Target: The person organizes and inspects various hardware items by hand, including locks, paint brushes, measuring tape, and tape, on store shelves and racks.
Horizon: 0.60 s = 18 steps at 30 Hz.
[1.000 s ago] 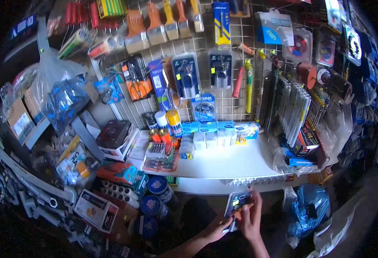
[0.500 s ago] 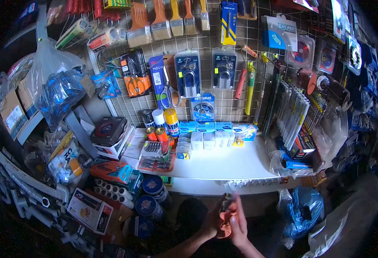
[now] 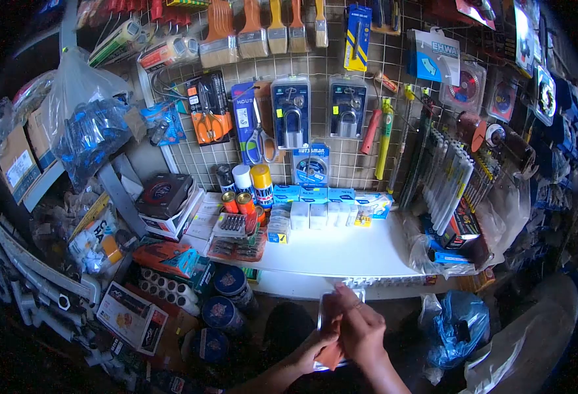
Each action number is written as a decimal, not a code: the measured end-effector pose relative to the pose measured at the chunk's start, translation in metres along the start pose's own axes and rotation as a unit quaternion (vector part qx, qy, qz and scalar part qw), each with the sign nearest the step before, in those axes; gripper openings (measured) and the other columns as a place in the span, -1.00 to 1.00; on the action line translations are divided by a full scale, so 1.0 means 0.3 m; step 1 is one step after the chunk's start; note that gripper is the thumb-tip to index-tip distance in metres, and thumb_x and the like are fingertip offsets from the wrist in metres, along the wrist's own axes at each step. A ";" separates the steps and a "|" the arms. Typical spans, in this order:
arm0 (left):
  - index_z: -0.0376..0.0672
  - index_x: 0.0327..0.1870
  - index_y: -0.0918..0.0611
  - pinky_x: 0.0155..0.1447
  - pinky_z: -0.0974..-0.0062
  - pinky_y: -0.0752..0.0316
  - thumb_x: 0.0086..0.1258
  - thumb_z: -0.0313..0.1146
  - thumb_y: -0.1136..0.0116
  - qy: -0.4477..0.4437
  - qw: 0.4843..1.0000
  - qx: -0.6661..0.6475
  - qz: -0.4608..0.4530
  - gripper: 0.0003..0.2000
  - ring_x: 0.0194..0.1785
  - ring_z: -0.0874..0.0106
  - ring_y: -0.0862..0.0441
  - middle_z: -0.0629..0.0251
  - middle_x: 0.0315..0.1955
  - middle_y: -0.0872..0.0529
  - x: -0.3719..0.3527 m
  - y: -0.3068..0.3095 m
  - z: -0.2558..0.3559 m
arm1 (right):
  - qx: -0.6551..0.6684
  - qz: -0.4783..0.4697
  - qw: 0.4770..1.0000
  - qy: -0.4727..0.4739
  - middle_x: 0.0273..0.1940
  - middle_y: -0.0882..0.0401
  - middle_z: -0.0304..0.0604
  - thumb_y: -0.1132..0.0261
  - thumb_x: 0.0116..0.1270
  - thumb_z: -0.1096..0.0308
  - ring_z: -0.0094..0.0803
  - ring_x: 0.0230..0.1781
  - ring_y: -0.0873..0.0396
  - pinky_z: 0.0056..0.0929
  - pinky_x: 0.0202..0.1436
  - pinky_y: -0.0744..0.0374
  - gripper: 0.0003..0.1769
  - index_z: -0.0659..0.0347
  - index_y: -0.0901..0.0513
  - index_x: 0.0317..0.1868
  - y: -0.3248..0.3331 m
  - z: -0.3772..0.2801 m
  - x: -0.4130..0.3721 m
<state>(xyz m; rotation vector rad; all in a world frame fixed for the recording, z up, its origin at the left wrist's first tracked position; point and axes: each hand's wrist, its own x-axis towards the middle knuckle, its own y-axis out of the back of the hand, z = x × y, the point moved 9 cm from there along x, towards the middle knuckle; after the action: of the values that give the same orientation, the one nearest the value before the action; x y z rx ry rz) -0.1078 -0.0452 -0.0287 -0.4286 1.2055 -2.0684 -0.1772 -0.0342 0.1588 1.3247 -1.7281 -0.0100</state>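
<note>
Both hands are together low in the middle, just in front of the shelf's front edge. My left hand (image 3: 316, 343) is closed round the lower left side of a flat, shiny-edged pack (image 3: 321, 314), held upright. Across its face lies my right hand (image 3: 362, 328), with the fingers bent and pressed in. What those fingers hold, if anything, is hidden. A limp orange-brown piece (image 3: 330, 356), perhaps cloth, shows below the fingers at the pack's lower end. Most of the pack's face is covered or blurred.
A white shelf (image 3: 341, 253) spans the middle, with spray cans (image 3: 261, 184), small boxes (image 3: 341, 194) and blister packs (image 3: 236, 246) on it. Padlocks (image 3: 293, 125) and brushes hang behind. Paint tins (image 3: 222, 312) stand at lower left; a blue plastic bag (image 3: 463, 325) lies at right.
My right hand has turned from flat, stretched fingers to a bent grip over the pack. The pack now faces me more, with its pale edges showing. The view has shifted slightly.
</note>
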 end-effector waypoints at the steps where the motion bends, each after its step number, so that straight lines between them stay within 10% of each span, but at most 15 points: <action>1: -0.12 0.60 -0.15 0.46 0.21 -0.41 0.42 0.11 -0.26 -0.004 1.000 -0.005 -0.003 -0.14 0.33 0.21 -0.56 0.10 0.42 -0.40 0.003 0.003 -0.001 | -0.051 0.057 0.996 0.035 0.14 -0.70 0.11 -0.37 0.06 0.60 0.05 0.07 -0.74 -0.15 0.06 -0.76 -0.53 0.37 -0.70 0.07 0.036 -0.002 0.007; 6: -0.18 0.44 -0.38 0.53 0.10 -0.32 0.64 0.11 0.11 -0.035 0.991 0.055 0.116 -0.42 0.41 0.12 -0.49 0.04 0.36 -0.51 -0.056 0.013 0.126 | -0.049 -0.080 0.993 0.070 0.27 -0.58 0.19 -0.48 0.18 0.37 0.16 0.32 -0.54 0.17 0.46 -0.42 -0.48 0.37 -0.65 0.15 -0.058 -0.015 -0.066; 9: -0.13 0.51 -0.28 0.49 0.06 -0.36 0.64 0.25 0.30 -0.130 0.990 0.048 0.014 -0.31 0.43 -0.06 -0.46 -0.09 0.43 -0.42 -0.006 -0.132 0.200 | -0.028 -0.122 0.989 0.078 0.41 -0.38 0.35 -0.43 0.29 0.29 0.27 0.48 -0.33 0.16 0.52 -0.30 -0.45 0.45 -0.61 0.22 -0.103 -0.111 -0.127; 11: -0.13 0.54 -0.24 0.48 0.05 -0.36 0.61 0.28 0.30 -0.089 0.962 -0.201 -0.162 -0.28 0.43 -0.08 -0.45 -0.09 0.44 -0.42 0.015 -0.154 0.106 | -0.032 -0.097 0.992 0.080 0.39 -0.43 0.31 -0.42 0.23 0.52 0.24 0.45 -0.39 -0.01 0.47 -0.43 -0.50 0.45 -0.62 0.20 -0.109 -0.122 -0.125; 14: -0.13 0.53 -0.25 0.46 0.05 -0.39 0.59 0.21 0.13 -0.009 0.948 -0.269 -0.168 -0.30 0.37 0.03 -0.51 -0.04 0.39 -0.47 0.000 -0.216 0.039 | 0.049 -0.077 0.994 0.062 0.35 -0.50 0.25 -0.41 0.17 0.60 0.19 0.41 -0.45 -0.03 0.45 -0.47 -0.50 0.45 -0.65 0.18 -0.080 -0.074 -0.089; 18: -0.17 0.46 -0.34 0.35 0.14 -0.51 0.58 0.00 -0.04 0.060 0.993 0.017 0.100 -0.42 0.19 0.22 -0.64 0.06 0.18 -0.61 -0.054 0.002 -0.040 | -0.036 0.011 0.995 0.092 0.18 -0.66 0.08 -0.45 0.07 0.64 0.00 0.12 -0.63 -0.20 0.17 -0.63 -0.52 0.35 -0.73 0.08 0.007 -0.054 0.011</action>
<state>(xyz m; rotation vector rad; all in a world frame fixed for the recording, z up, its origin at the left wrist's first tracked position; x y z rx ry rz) -0.1031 -0.0263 -0.0342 -0.1620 1.2274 -1.9615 -0.1680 -0.0278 0.1712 1.2158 -1.5714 0.0606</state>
